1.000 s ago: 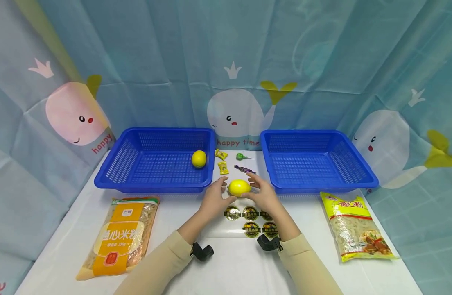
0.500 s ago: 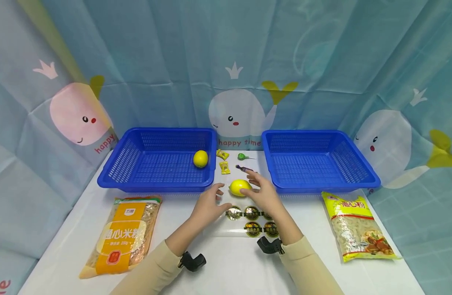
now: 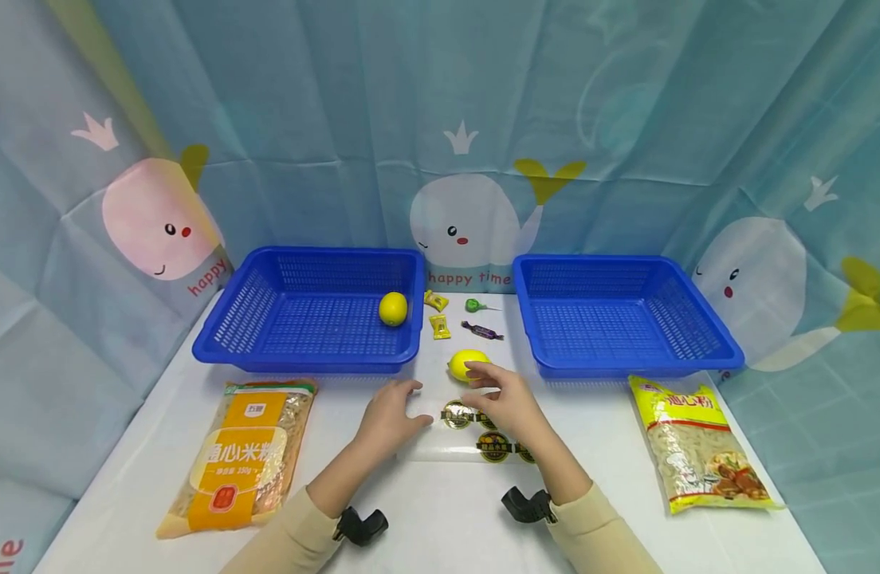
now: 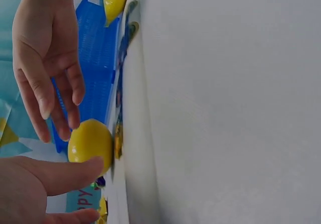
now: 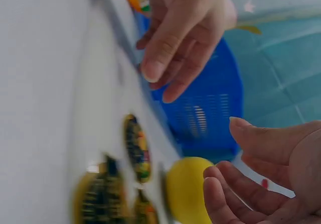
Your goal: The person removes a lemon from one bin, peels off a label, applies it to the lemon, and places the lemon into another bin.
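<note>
A yellow lemon [image 3: 465, 363] lies on the white table just behind a clear sheet of round gold-and-black stickers [image 3: 457, 414]. My right hand [image 3: 510, 406] hovers over the sheet's right part, fingers loosely bent and holding nothing; it hides some stickers and overlaps the lemon's right edge in the head view. To the left of the sheet is my left hand [image 3: 390, 421], fingers relaxed, thumb towards the sheet, nothing held. The right wrist view shows the lemon [image 5: 188, 189] beside the right fingertips; whether they touch it I cannot tell.
Two blue baskets stand at the back, the left one [image 3: 225, 355] holding another yellow fruit [image 3: 393, 308], the right one [image 3: 723, 355]. Between them lie yellow-wrapped candies [image 3: 440, 327], a green lollipop [image 3: 473, 305] and a purple candy [image 3: 483, 330]. Pasta bags flank the left [image 3: 239, 454] and right [image 3: 701, 446].
Both hands have drawn back from the lemon towards the person, the left also moving further left. The lemon has stayed in place on the table.
</note>
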The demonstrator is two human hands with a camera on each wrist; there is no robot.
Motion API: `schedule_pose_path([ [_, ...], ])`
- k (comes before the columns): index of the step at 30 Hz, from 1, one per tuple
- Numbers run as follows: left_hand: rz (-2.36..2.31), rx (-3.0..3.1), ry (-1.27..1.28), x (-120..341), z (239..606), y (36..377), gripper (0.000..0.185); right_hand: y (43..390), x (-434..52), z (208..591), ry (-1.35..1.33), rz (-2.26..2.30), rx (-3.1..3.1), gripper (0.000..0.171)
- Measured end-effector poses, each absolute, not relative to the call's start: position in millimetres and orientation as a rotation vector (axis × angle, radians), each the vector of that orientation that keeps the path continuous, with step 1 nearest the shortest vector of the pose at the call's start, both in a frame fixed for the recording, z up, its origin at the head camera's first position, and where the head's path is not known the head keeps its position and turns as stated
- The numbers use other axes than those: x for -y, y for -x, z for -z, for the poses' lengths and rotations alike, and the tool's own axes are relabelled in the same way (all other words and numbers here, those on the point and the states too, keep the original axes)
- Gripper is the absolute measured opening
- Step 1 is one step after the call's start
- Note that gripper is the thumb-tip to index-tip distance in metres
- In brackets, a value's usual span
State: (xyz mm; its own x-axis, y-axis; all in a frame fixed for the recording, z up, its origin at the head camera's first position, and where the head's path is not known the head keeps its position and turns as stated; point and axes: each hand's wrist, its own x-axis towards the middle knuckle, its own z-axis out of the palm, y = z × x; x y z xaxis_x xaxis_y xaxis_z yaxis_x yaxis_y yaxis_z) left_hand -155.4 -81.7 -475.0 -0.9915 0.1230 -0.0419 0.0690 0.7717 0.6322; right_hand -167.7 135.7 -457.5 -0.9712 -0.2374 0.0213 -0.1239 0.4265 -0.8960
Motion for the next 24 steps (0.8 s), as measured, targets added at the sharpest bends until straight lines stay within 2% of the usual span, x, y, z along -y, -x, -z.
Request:
schedule_pose_path([
  [5,-0.935,-2.889,-0.136,82.8,482.4,155.3,0.069,165.5,-133.5,474.6,0.358,1.504,-2.594,0.049],
  [8,-0.922,-2.899,-0.143,83.9,485.6,155.0,0.071,165.4,-133.1,481.8,0.359,1.457,-2.603,0.049],
  [24,-1.004,-2.834,-0.166,88.4,487.9,159.0,0.045,160.8,-133.6,481.4,0.337,1.194,-2.779,0.049],
])
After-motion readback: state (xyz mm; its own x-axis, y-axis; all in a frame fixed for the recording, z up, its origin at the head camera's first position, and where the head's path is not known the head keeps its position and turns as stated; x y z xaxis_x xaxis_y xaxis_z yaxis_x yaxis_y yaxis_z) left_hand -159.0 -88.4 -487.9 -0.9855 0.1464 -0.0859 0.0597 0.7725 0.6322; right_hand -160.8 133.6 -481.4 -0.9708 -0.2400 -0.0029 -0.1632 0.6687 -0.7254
